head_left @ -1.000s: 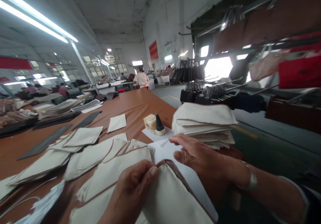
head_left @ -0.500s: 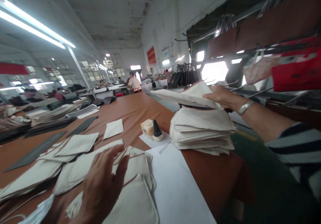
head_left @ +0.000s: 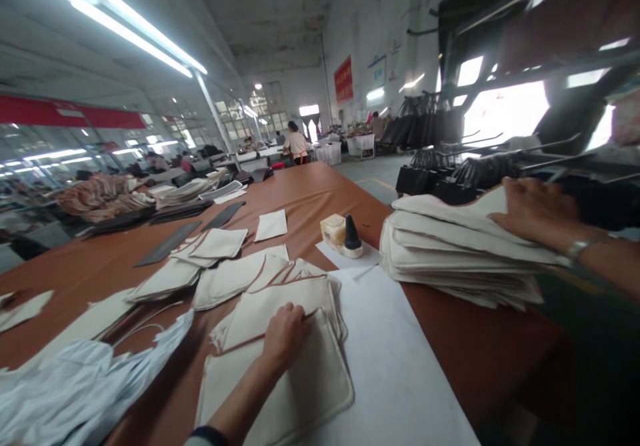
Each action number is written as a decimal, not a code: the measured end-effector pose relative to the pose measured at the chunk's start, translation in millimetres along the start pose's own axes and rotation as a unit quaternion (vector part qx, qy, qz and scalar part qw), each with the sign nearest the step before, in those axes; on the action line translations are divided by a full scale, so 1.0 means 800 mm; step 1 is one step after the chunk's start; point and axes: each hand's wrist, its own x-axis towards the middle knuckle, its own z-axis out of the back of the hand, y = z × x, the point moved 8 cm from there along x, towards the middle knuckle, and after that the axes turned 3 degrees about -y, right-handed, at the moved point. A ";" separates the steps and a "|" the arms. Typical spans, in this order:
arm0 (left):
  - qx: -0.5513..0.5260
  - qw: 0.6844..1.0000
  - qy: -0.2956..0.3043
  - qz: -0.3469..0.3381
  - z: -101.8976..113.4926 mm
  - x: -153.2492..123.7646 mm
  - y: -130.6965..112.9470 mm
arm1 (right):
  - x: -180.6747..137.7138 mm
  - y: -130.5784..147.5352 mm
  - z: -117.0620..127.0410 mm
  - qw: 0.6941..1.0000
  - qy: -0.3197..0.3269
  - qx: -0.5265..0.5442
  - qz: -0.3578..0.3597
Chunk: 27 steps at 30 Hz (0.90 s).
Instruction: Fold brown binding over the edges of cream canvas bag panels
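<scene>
My left hand [head_left: 286, 335] is over the near pile of cream fabric panels with brown-trimmed edges. Its fingers are curled closed at the brown edge of the top panel [head_left: 305, 383]; the fingertips are partly hidden. To the right, a tall stack of cream fabric panels [head_left: 453, 259] stands at the table's edge. My right hand [head_left: 537, 209] rests on that stack's top panel, fingers stretched out along its right end. Between the two piles lies a white sheet [head_left: 395, 346]. On its far end stands a small bottle with a black cone cap [head_left: 353, 236] beside a yellowish block [head_left: 333, 231].
More cream panels [head_left: 220, 243] lie to the left on the brown-covered table [head_left: 310, 189]. Crumpled pale cloth [head_left: 90, 379] occupies the near left. Dark strips [head_left: 170, 243] and stacked pieces lie farther back. A co-worker [head_left: 297, 143] stands beyond the table. Racks with black hanging pieces [head_left: 425, 123] stand right.
My right hand has lowered a cream panel onto the tall stack. My left hand has moved from hovering with spread fingers to the brown edge of the near panel. The view has turned left.
</scene>
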 end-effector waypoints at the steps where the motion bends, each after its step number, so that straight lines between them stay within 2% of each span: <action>1: 0.003 1.000 -0.011 -0.004 0.001 0.000 -0.003 | -0.002 0.027 0.009 1.000 -0.008 -0.001 0.028; 3: 0.009 0.999 -0.036 -0.014 0.002 -0.003 -0.007 | -0.019 0.093 0.017 0.996 0.001 0.039 0.078; 4: 0.012 0.999 -0.049 -0.019 0.002 -0.006 -0.009 | -0.035 0.127 0.014 0.992 0.027 0.090 0.087; 6: 0.017 0.997 -0.076 -0.026 0.004 -0.014 -0.011 | -0.079 0.192 -0.004 0.980 0.093 0.132 0.114; 8: 0.016 0.994 -0.107 -0.031 0.007 -0.023 -0.010 | -0.136 0.248 -0.035 0.956 0.181 0.176 0.148; 10: 0.006 0.989 -0.145 -0.031 0.013 -0.035 -0.007 | -0.193 0.289 -0.065 0.925 0.255 0.219 0.178; 12: -0.017 0.982 -0.185 -0.034 0.026 -0.049 -0.003 | -0.232 0.313 -0.087 0.901 0.298 0.255 0.185; 14: -0.057 0.973 -0.218 -0.051 0.047 -0.066 -0.002 | -0.249 0.331 -0.095 0.887 0.317 0.287 0.174; 16: -0.096 0.963 -0.241 -0.077 0.081 -0.087 -0.007 | -0.251 0.354 -0.088 0.873 0.327 0.322 0.168; 17: -0.122 0.957 -0.247 -0.090 0.103 -0.098 -0.011 | -0.251 0.371 -0.079 0.856 0.335 0.350 0.179; 19: -0.189 0.944 -0.249 -0.110 0.149 -0.121 -0.024 | -0.257 0.408 -0.052 0.803 0.360 0.418 0.224; 21: -0.391 0.887 -0.200 -0.139 0.188 -0.139 -0.040 | -0.272 0.439 -0.025 0.740 0.391 0.478 0.269; 23: -0.575 0.796 -0.113 -0.150 0.205 -0.147 -0.058 | -0.290 0.452 -0.019 0.700 0.425 0.508 0.267; 25: -0.734 0.672 -0.013 -0.093 0.197 -0.145 -0.065 | -0.309 0.454 -0.036 0.660 0.477 0.539 0.214; 26: -0.775 0.629 0.020 -0.052 0.188 -0.143 -0.064 | -0.318 0.454 -0.048 0.642 0.499 0.551 0.188; 27: -0.796 0.604 0.039 -0.009 0.178 -0.141 -0.060 | -0.327 0.454 -0.059 0.630 0.515 0.559 0.161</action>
